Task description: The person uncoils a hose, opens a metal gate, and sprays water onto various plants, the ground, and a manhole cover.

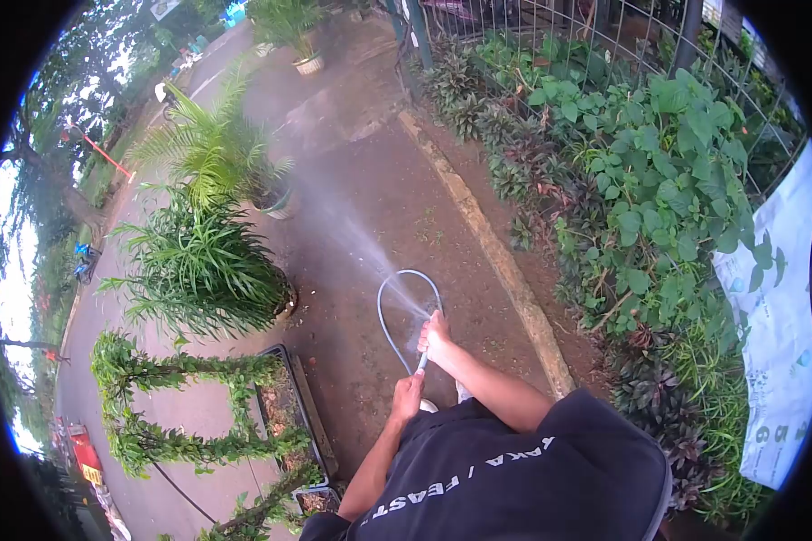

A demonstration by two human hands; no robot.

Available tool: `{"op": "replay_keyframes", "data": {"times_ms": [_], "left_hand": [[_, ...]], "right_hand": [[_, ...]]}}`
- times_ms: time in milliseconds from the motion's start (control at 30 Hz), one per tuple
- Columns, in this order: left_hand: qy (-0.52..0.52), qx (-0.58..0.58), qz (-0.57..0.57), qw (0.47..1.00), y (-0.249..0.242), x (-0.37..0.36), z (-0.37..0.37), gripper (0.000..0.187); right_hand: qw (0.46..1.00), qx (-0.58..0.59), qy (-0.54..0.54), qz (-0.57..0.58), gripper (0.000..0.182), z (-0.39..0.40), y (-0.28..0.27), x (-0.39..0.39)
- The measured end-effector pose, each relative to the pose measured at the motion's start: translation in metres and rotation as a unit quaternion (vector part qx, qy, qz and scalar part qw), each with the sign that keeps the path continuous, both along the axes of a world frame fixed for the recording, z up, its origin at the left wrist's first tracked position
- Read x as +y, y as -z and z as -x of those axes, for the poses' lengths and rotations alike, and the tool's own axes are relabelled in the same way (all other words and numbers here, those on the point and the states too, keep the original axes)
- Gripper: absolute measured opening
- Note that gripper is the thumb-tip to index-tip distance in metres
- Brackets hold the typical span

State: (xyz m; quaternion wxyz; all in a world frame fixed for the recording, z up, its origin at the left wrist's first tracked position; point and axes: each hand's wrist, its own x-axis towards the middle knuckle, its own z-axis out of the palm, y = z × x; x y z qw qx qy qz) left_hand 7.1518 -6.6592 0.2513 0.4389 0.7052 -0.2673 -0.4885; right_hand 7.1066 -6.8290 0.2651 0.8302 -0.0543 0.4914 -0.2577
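My right hand (435,335) is closed around the end of a pale grey garden hose (382,311). Water spray (352,236) fans out from there, forward and to the left. Lower and closer to my body, my left hand (409,395) is also closed, gripping the same hose a short way behind the end. Beyond both hands the hose bends in a loop above the brown ground. The mist reaches toward a potted palm (203,149) at the upper left. Whether a nozzle is fitted is hidden by my fingers.
On the left stand a bushy potted plant (203,261) and a vine-covered frame (180,370) in a black planter (298,397). A low concrete curb (487,243) runs along the right, beside leafy plants (650,171) and a wire fence (568,32). A white banner (776,334) hangs far right.
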Motion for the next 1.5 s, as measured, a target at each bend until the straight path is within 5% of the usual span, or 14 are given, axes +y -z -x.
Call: {"op": "replay_keyframes", "data": {"times_ms": [400, 800, 967, 1300, 1500], "left_hand": [[0.009, -0.158, 0.057, 0.986, -0.048, 0.036, -0.005, 0.055], [0.064, -0.12, -0.043, 0.99, 0.048, 0.171, 0.062, 0.056], [0.059, -0.106, -0.046, 0.992, 0.042, 0.201, 0.072, 0.056], [0.01, -0.147, 0.012, 0.989, -0.011, 0.186, 0.056, 0.058], [0.027, -0.158, -0.019, 0.987, 0.006, 0.18, 0.075, 0.059]], "right_hand": [[0.984, -0.126, 0.024, 0.123, 0.049, 0.009, -0.075, 0.05], [0.999, 0.035, -0.004, 0.0, 0.047, 0.074, 0.035, 0.171], [0.998, 0.04, -0.005, -0.04, 0.052, 0.08, 0.038, 0.2], [0.995, -0.047, -0.018, 0.089, 0.049, 0.059, -0.026, 0.191], [0.999, 0.006, -0.018, 0.028, 0.047, 0.074, 0.007, 0.179]]}}
